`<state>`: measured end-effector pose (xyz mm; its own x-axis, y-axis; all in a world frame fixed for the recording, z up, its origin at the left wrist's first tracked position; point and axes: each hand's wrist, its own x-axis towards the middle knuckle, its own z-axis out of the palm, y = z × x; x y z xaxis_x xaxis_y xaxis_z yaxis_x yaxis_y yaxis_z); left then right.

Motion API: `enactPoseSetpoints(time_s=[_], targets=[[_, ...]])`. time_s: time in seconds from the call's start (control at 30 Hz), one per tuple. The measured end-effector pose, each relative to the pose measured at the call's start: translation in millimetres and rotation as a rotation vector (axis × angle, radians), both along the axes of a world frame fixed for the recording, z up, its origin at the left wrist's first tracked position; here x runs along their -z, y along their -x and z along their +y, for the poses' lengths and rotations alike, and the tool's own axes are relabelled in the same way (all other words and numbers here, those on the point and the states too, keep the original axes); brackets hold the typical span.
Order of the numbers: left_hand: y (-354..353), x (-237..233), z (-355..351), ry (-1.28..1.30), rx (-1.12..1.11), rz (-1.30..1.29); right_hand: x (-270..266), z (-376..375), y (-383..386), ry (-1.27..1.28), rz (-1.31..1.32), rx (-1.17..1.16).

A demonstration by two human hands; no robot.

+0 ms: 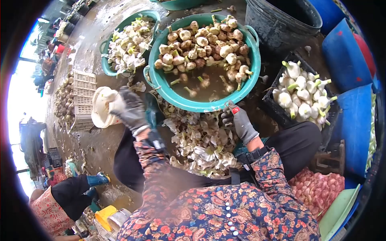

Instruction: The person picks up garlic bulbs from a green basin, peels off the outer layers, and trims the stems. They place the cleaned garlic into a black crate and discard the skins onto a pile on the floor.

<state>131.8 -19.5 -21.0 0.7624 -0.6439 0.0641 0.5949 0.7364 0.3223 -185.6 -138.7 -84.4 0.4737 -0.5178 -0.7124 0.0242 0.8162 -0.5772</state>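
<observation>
My left hand, in a grey work glove, reaches over the rim of a white bucket, its fingers stretched out and apart. A pale garlic bulb shows at the bucket's mouth, just beyond the fingers. By the near rim of a green tub is my right hand, also gloved, with its fingers curled in. A small red patch shows at its thumb; I cannot tell what these fingers hold. Unpeeled garlic bulbs lie in the tub, some in brown water. Loose garlic skins are heaped between my legs.
A black crate of clean white garlic stands right. Behind are a green basin of peelings and a dark bucket. Blue barrels and a net sack line my right. Another person sits left.
</observation>
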Motion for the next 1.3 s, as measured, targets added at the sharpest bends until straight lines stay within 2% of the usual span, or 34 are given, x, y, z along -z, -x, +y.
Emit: enactPoseSetpoints(time_s=[0.03,0.07,0.13,0.2,0.23,0.27,0.3,0.4,0.5,0.53,0.6,0.63,0.67,0.73,0.77,0.8,0.87,0.93,1.07,1.13,1.17,1.2,1.27,1.3], targets=[[-11,-6,0,0.018,-0.095,0.101,1,0,-2,0.008,-0.012,-0.011],[-24,12,-10,0.016,-0.094,0.103,2,-1,-5,0.016,-0.025,-0.022],[-48,64,-36,-0.768,-0.061,-0.790,4,0,-11,0.022,-0.017,-0.036],[9,69,-74,-1.284,0.242,-0.619,7,2,-15,0.118,0.036,-0.032],[0,123,-84,-1.548,0.493,-0.866,10,1,-16,0.119,0.051,-0.038],[14,134,-105,-1.810,0.696,-1.015,13,1,-16,0.122,0.062,-0.035],[31,136,-122,-1.988,0.707,-1.405,15,-1,-15,0.097,0.063,-0.043],[56,173,-144,-1.941,0.866,-1.621,7,-5,-15,0.036,0.044,0.010],[76,176,-141,-1.775,0.888,-1.597,13,-8,-15,0.030,0.081,0.028],[81,167,-135,-1.771,0.897,-1.607,15,-9,-15,0.025,0.081,0.038],[95,142,-124,-1.496,0.968,-1.400,18,-12,-14,0.160,0.249,-0.027],[100,147,-112,-1.300,0.936,-1.343,20,-11,-14,0.313,0.365,-0.063],[119,99,-106,-1.298,0.938,-1.362,42,-10,-15,0.563,0.506,-0.056],[142,85,-91,-1.219,0.880,-1.409,28,-5,-13,0.753,0.529,-0.120],[153,73,-83,-1.130,0.920,-1.297,19,-4,-11,0.754,0.528,-0.113],[158,68,-80,-1.128,0.918,-1.304,9,-3,-10,0.698,0.524,-0.169],[162,61,-74,-1.143,0.772,-1.507,-5,-3,-8,0.646,0.512,-0.222],[161,56,-67,-1.127,0.782,-1.439,-14,-4,-7,0.853,0.613,-0.362],[159,35,-61,-1.093,0.854,-1.267,2,0,1,0.979,0.529,-0.400],[160,28,-58,-1.070,0.866,-1.193,4,4,4,0.937,0.245,-0.196],[160,30,-57,-1.073,0.868,-1.118,0,6,6,0.839,0.145,-0.175],[160,32,-56,-1.076,0.869,-1.041,-4,6,6,0.845,0.141,-0.174],[168,37,-52,-1.010,0.800,-0.946,-19,5,5,0.148,0.006,-0.110],[172,40,-51,-0.946,0.743,-0.847,14,1,12,-0.167,-0.501,-0.176]])
